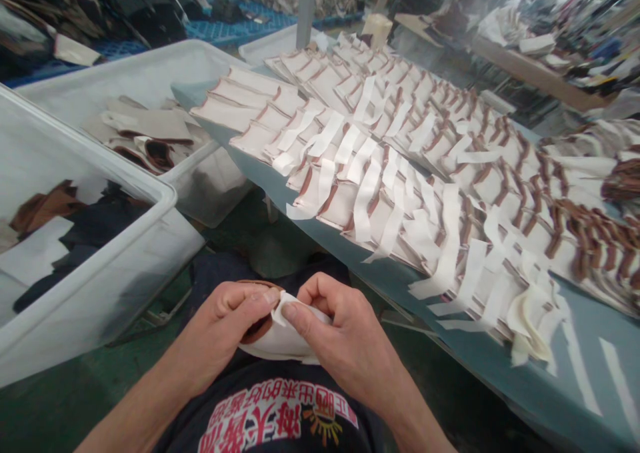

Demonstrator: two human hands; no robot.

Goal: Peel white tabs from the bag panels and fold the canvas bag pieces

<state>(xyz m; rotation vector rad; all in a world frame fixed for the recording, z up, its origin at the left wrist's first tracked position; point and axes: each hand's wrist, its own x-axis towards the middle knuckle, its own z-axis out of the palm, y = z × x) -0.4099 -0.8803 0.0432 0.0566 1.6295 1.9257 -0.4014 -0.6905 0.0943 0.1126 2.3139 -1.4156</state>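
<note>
Close to my body, both hands hold one curved off-white piece with a brown edge (280,345); it resembles the pieces laid out on the table. My left hand (235,313) pinches its brown rim, thumb on top. Just right of that, my right hand (335,313) grips a small white strip (281,308) at the rim between thumb and bent forefinger. The other fingers and the underside of the piece are hidden.
To the right, a blue-green table (320,236) carries rows of off-white, brown-edged pieces (345,203) with white strips (367,199) lying across them. On the left stand a near white bin (167,196) and a far white bin (200,53), both holding material pieces.
</note>
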